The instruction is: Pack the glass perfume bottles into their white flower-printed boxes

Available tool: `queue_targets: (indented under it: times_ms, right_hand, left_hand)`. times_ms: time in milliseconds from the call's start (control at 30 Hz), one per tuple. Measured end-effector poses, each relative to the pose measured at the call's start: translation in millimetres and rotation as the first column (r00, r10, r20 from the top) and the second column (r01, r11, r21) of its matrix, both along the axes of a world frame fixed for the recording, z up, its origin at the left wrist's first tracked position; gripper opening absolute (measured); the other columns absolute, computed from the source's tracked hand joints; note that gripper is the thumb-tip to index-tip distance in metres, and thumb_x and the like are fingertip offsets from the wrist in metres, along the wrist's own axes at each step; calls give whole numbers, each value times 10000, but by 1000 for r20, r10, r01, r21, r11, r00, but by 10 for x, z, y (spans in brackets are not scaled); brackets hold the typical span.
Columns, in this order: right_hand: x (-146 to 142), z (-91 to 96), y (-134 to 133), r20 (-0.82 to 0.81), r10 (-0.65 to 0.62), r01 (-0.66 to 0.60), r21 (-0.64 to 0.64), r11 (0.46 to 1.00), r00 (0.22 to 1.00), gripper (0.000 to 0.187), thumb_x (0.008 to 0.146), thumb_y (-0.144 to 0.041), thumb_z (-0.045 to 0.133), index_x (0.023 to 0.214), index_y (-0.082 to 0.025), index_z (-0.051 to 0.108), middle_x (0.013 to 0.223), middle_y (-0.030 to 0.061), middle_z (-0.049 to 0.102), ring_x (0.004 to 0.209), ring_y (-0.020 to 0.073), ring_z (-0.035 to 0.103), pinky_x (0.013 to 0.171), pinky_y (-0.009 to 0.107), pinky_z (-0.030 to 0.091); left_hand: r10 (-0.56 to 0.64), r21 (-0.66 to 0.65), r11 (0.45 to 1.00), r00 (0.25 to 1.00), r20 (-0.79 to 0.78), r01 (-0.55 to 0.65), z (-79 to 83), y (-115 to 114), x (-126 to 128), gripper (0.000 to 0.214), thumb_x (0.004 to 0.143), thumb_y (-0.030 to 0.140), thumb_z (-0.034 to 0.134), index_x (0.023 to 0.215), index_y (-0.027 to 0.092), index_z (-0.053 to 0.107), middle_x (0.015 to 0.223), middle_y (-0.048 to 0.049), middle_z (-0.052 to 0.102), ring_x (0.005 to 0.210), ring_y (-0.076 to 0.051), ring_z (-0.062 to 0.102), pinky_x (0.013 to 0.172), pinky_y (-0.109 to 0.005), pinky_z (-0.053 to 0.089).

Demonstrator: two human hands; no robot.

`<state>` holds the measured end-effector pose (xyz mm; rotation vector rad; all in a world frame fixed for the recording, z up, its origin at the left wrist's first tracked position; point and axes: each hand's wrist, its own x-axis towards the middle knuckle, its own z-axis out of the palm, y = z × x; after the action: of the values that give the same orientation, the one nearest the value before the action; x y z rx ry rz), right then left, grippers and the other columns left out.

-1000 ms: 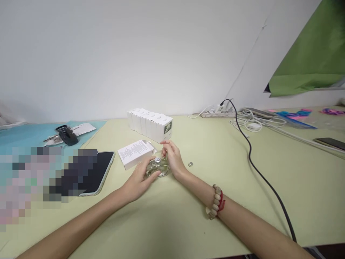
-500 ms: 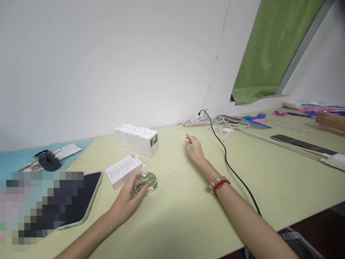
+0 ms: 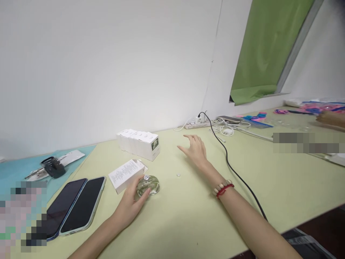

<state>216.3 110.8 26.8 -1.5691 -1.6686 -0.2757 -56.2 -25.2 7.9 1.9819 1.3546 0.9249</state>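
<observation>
My left hand (image 3: pixel 131 207) is closed around the near side of a perfume bottle (image 3: pixel 153 186), a rounded clear-glass one with greenish liquid and a bare silver sprayer on top. It stands on the yellow-green table (image 3: pixel 172 226). Just behind that hand lies an opened white carton (image 3: pixel 126 177) with fine print and a raised end flap. My right hand (image 3: pixel 195 150) hovers above the table to the right, thumb and fingers spread, holding nothing. Between the two hands lies a small clear disc-like piece (image 3: pixel 178 175).
A row of white boxes (image 3: pixel 138 143) stands near the wall. Two phones (image 3: pixel 83 207) lie at left, beside a dark glass jar (image 3: pixel 53 167) on a blue mat. A black cable (image 3: pixel 242 180) crosses right of my arm from a power strip (image 3: pixel 198 124). Another person's hand (image 3: pixel 330 118) is far right.
My right hand has opened, its thumb and fingers now spread apart. My left hand still holds the perfume bottle in place. The view has shifted slightly.
</observation>
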Motion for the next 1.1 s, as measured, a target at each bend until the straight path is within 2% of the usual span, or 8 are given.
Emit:
queue_targets:
  times_ms: [67, 233, 300, 533, 800, 867, 1000, 1100]
  right_hand:
    - [-102, 125, -86, 9, 196, -192, -164, 968, 981, 439, 716, -479, 607, 1060, -207, 582, 1006, 78, 594, 936, 220, 543, 817, 327, 398]
    - [-163, 127, -189, -237, 528, -479, -789, 385, 816, 561, 472, -495, 768, 927, -206, 610, 879, 28, 626, 552, 117, 557, 528, 246, 435]
    - [-148, 77, -189, -306, 496, -496, -810, 313, 812, 499, 496, -415, 774, 904, -184, 604, 876, 33, 629, 507, 95, 542, 486, 228, 429]
    - [-115, -21, -98, -1, 307, -248, -592, 767, 952, 129, 724, -88, 525, 761, -151, 631, 791, 57, 643, 701, 146, 583, 607, 237, 408]
    - [-267, -5, -177, 45, 198, -172, -334, 927, 979, 189, 808, -274, 543, 963, -195, 619, 1054, 82, 562, 894, 197, 545, 740, 297, 392]
    - [-470, 58, -325, -43, 404, -402, -240, 884, 914, 271, 814, -415, 532, 999, -232, 604, 1052, 48, 562, 814, 151, 545, 719, 276, 405]
    - [-873, 93, -620, -105, 795, -788, -264, 557, 597, 540, 674, -524, 647, 1124, -250, 527, 1054, 24, 577, 867, 151, 533, 712, 250, 421]
    - [-947, 46, -655, -50, 820, -795, -287, 535, 570, 474, 673, -478, 669, 1061, -232, 552, 986, 22, 604, 919, 172, 523, 732, 258, 403]
  left_hand:
    - [17, 23, 1000, 1000, -19, -17, -23, 5, -6, 370, 839, 411, 458, 1157, 233, 395, 1131, -86, 530, 1054, -239, 498, 879, -398, 395]
    - [94, 155, 985, 991, -95, -78, -56, 8, -8, 373, 827, 357, 479, 1170, 251, 376, 1132, -70, 527, 1043, -224, 501, 868, -398, 401]
    - [108, 196, 977, 988, -112, -85, -55, 12, -6, 381, 821, 323, 483, 1177, 253, 368, 1113, -65, 534, 1021, -213, 509, 843, -381, 414]
    - [222, 212, 956, 973, -60, -205, -53, 53, -2, 413, 801, 293, 495, 1186, 257, 351, 1085, -58, 530, 827, -152, 546, 704, -307, 452]
    - [306, 288, 909, 952, 26, -301, -114, 92, -44, 316, 771, 298, 534, 1040, 218, 389, 1038, -55, 497, 877, -160, 515, 628, -268, 444]
    - [271, 278, 921, 961, 49, -274, -115, 98, -48, 269, 776, 289, 530, 993, 215, 388, 1015, -47, 490, 861, -149, 513, 597, -247, 444]
    - [159, 266, 948, 984, 83, -176, -90, 95, -37, 197, 794, 255, 505, 957, 211, 404, 975, -35, 471, 833, -126, 516, 593, -229, 466]
    - [137, 265, 951, 986, 94, -157, -68, 81, -30, 177, 799, 239, 490, 960, 213, 420, 986, -37, 462, 865, -127, 515, 610, -228, 478]
